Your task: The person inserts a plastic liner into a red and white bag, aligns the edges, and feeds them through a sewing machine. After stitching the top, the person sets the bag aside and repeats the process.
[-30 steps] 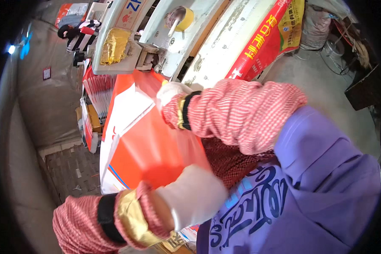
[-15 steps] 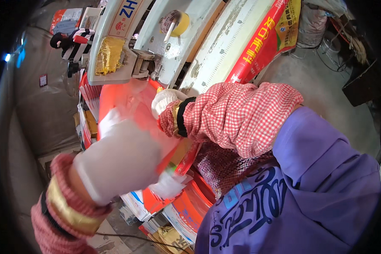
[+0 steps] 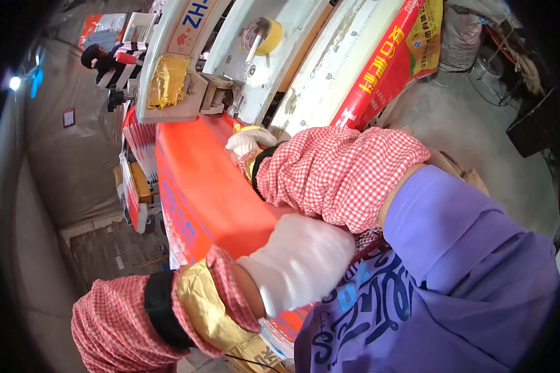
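White-gloved left hand (image 3: pixel 305 261), fingers hidden, grip cannot be told, at sack's near end | red printed sack (image 3: pixel 221 186), spread between left hand and pale machine (image 3: pixel 180 53) | white-gloved right hand (image 3: pixel 249 140), at sack's far right edge, closure unclear | yellow tape roll (image 3: pixel 269 38), right of machine

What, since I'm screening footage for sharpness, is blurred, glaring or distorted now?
Head view: the gloved left hand is motion-blurred, while the checked right sleeve looks sharper; head view: a small lamp glares at far left; head view: the ruled white panel looks bowed, and the corners go black.
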Demonstrator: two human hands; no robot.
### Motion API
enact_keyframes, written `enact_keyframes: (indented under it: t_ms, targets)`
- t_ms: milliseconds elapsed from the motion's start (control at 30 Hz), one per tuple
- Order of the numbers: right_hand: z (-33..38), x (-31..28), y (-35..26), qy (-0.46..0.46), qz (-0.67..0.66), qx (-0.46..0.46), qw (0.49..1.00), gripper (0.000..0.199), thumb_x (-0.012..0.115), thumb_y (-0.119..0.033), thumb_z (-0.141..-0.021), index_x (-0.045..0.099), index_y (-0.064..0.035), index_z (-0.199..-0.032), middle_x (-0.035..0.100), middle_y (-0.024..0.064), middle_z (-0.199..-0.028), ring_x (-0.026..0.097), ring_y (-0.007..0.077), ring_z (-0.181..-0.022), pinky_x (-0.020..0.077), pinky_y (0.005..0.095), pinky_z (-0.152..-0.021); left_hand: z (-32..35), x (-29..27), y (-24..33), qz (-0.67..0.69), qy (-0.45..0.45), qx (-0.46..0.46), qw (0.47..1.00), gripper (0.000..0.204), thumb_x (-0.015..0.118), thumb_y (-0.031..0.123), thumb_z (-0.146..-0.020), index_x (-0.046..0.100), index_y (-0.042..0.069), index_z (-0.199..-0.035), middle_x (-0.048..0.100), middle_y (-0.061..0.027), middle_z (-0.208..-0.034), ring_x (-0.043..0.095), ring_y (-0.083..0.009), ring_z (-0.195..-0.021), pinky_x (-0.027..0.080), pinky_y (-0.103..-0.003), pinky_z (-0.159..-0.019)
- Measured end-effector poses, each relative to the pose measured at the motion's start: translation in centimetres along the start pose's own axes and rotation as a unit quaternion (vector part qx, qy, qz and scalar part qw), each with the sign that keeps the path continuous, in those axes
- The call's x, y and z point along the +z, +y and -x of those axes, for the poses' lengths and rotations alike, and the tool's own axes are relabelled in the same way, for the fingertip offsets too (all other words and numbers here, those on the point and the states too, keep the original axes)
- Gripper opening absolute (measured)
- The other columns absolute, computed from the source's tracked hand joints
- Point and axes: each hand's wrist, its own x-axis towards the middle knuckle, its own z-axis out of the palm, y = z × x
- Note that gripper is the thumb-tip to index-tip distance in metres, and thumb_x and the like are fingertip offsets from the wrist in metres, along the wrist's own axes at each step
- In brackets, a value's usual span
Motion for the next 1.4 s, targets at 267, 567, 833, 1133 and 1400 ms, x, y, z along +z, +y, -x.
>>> enact_keyframes:
  t_ms: [267, 567, 833, 1133, 1400]
  targets:
    - [-1.3, 3.2, -4.6, -0.028, 0.439, 0.068, 0.896, 0.018, 0.058, -0.02, -0.084, 0.068, -0.0051, -0.081, 0.065, 0.0105, -0.078, 0.063, 0.0275, -0.073, 0.0506, 0.0406, -0.069, 2.4, -0.8, -7.6, 0.04, 0.055, 0.161, 0.985, 0.023, 0.065, 0.026, -0.077, 0.064, 0.008, -0.092, 0.061, -0.0115, -0.068, 0.062, -0.031, -0.065, 0.05, -0.04, -0.061]
    - [3.3, 9.4, -8.6, 0.039, 0.992, 0.024, 0.12, 0.016, 0.053, -0.012, -0.081, 0.065, -0.0016, -0.079, 0.059, 0.0101, -0.062, 0.057, 0.0265, -0.055, 0.0466, 0.0403, -0.049, 7.7, -4.9, -12.3, -0.135, -0.008, 0.03, 0.99, 0.007, 0.067, 0.017, -0.067, 0.061, 0.014, -0.066, 0.056, -0.0046, -0.061, 0.057, -0.0284, -0.068, 0.041, -0.042, -0.093]
    - [0.5, 7.4, -7.3, 0.014, 0.997, -0.073, 0.006, 0.017, 0.053, -0.013, -0.08, 0.064, -0.0005, -0.077, 0.063, 0.0147, -0.066, 0.063, 0.0294, -0.062, 0.0492, 0.0378, -0.053, 3.7, 1.2, -7.3, 0.014, 0.087, -0.007, 0.996, 0.018, 0.06, 0.025, -0.08, 0.054, 0.01, -0.074, 0.057, -0.011, -0.066, 0.059, -0.0336, -0.064, 0.048, -0.042, -0.058]
    - [-3.9, 7.5, -11.5, 0.104, 0.37, 0.472, 0.794, 0.042, 0.055, -0.017, -0.087, 0.054, -0.0078, -0.127, 0.063, 0.0048, -0.074, 0.053, 0.0108, -0.05, 0.0434, 0.027, -0.046, 2.7, 2.0, -22.0, -0.122, 0.058, -0.239, 0.961, 0.024, 0.067, 0.027, -0.073, 0.067, 0.005, -0.084, 0.067, -0.0147, -0.082, 0.066, -0.032, -0.081, 0.052, -0.043, -0.073]
    - [-2.4, 9.6, -8.9, -0.173, 0.807, 0.14, 0.547, 0.047, 0.057, -0.023, -0.083, 0.049, -0.0037, -0.125, 0.065, 0.0169, -0.089, 0.065, 0.0283, -0.088, 0.0527, 0.0415, -0.066, 12.0, 7.7, -20.3, -0.127, 0.255, -0.24, 0.928, 0.01, 0.06, 0.015, -0.072, 0.058, 0.009, -0.065, 0.057, -0.0111, -0.065, 0.059, -0.0325, -0.065, 0.045, -0.043, -0.06]
